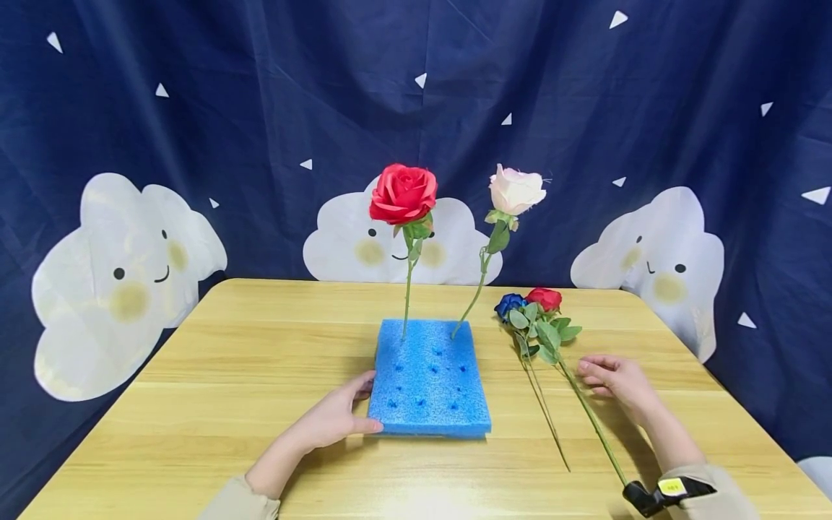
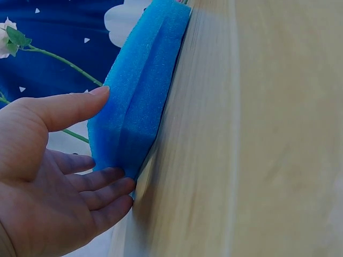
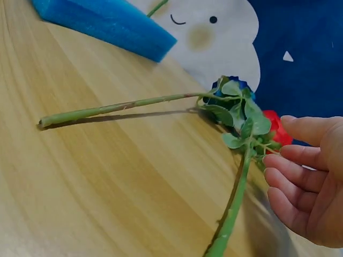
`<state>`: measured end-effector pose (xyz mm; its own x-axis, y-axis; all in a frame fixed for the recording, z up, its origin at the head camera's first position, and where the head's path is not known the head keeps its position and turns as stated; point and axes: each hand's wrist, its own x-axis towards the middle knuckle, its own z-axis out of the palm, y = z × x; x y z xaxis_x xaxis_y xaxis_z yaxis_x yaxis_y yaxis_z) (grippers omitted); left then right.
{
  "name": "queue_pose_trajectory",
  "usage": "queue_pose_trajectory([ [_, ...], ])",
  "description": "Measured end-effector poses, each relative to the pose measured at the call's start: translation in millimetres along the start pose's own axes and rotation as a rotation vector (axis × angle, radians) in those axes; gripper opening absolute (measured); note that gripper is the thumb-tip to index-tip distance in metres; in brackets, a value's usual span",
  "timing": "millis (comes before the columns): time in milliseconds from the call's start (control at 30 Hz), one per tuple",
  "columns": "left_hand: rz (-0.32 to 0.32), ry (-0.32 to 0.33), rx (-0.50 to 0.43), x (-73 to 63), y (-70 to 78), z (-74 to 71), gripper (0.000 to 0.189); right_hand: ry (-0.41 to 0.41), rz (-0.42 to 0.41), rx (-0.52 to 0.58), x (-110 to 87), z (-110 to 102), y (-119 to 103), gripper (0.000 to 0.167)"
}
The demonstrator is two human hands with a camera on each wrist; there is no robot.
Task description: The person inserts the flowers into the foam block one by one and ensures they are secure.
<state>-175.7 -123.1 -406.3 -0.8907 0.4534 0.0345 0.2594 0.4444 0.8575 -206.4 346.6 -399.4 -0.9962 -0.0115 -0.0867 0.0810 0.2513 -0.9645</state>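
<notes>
My left hand (image 1: 330, 419) rests against the left side of a blue foam block (image 1: 416, 390), thumb at its near corner and fingers spread along the side. A red rose (image 1: 403, 193) stands upright in the block's far left part. Toward the far right corner, a pale pink rose (image 1: 516, 191) leans to the right. On the table to the right lie a blue rose (image 1: 510, 305) and a second red rose (image 1: 544, 298), stems toward me. Beside the second red rose's stem hovers my right hand (image 1: 617, 381), holding nothing, its fingers loosely bent near the leaves (image 3: 257, 123).
Several small holes (image 1: 433, 370) dot the foam's top. The wooden table (image 1: 260, 361) reaches back to a dark blue curtain (image 1: 260, 87) printed with white clouds. A black strap with a yellow label (image 1: 672, 486) sits on the right wrist.
</notes>
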Motion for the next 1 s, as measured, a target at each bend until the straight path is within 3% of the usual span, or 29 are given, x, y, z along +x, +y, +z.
queue_pose_trajectory([
  [533, -0.003, -0.004, -0.009, 0.2, 0.5, -0.8, 0.091, 0.01, 0.025, -0.314, 4.5, 9.2, 7.2, 0.047],
  [767, -0.021, 0.002, -0.012, 1.3, -1.6, -1.3, 0.092, -0.005, -0.008, -0.368, 9.3, 14.3, 5.7, 0.04],
  [1000, -0.009, -0.002, -0.007, 0.2, 1.2, -1.7, 0.091, -0.009, -0.009, -0.33, 9.8, 15.9, 7.0, 0.036],
])
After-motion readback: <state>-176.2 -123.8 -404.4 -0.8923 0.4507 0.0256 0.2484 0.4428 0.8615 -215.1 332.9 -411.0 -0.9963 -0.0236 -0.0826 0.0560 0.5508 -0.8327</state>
